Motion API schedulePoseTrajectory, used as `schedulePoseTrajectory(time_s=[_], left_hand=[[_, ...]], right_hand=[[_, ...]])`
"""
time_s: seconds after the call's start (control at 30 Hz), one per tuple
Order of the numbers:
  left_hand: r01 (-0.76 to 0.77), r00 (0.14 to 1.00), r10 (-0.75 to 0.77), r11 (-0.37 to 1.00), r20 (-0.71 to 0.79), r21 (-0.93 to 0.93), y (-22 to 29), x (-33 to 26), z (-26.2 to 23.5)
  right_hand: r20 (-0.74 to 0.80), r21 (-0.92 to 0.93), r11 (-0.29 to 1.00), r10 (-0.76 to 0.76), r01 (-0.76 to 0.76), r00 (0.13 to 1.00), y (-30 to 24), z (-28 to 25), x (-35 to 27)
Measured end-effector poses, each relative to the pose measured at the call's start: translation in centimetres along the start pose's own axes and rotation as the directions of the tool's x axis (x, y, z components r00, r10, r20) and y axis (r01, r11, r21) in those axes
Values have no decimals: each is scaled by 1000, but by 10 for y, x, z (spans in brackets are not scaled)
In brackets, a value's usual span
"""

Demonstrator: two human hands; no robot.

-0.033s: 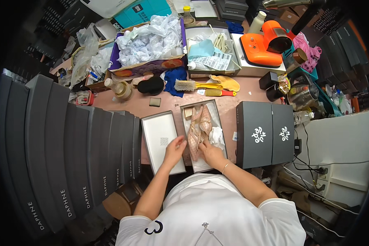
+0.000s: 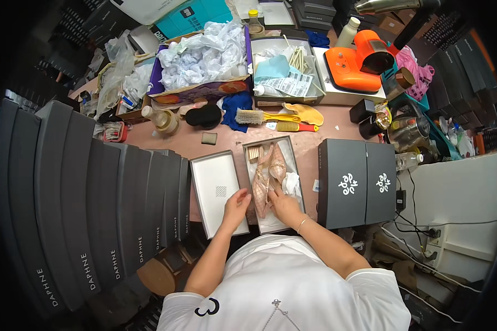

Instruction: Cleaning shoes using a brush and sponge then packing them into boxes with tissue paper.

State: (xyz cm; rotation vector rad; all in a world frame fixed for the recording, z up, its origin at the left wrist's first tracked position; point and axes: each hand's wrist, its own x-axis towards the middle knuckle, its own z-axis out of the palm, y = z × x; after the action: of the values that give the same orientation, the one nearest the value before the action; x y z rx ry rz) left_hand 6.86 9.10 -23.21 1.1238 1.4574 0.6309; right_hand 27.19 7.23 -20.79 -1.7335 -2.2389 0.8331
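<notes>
A pair of pink pointed-toe shoes with a quilted pattern lies in an open grey shoebox (image 2: 295, 165) in front of me. The left shoe (image 2: 260, 190) has its toe toward me; the right shoe (image 2: 278, 165) points away. Inside the box, my right hand (image 2: 285, 208) is closed at the near end of the right shoe, its fingertips partly hidden. White tissue paper (image 2: 291, 185) lies beside it. My left hand (image 2: 237, 208) hovers between the box and its lid (image 2: 212, 171), fingers loosely bent and apart, holding nothing. The lid lies white inside up.
Tall grey shoeboxes (image 2: 102, 204) stand in a row at left; two dark boxes (image 2: 345, 193) sit at right. Beyond lie a brush (image 2: 251, 116), a blue cloth (image 2: 236, 110), a purple box of crumpled paper (image 2: 199, 91) and an orange device (image 2: 350, 69).
My left hand has shifted slightly, its fingers drawn a little closer together. My right hand stays at the shoe, and the shoes and box look the same.
</notes>
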Motion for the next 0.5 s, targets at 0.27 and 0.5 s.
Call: schedulePoseTrajectory(time_s=[0.27,0.5], left_hand=[[205,974,-103,788,204,-581,58,-13,1],[518,766,162,416,622,-747,60,-24,-13]], right_hand=[[-245,462,839,-190,287,951,-29,-107,-30],[-173,604,753,-193,259,966,-71,-113,-37]])
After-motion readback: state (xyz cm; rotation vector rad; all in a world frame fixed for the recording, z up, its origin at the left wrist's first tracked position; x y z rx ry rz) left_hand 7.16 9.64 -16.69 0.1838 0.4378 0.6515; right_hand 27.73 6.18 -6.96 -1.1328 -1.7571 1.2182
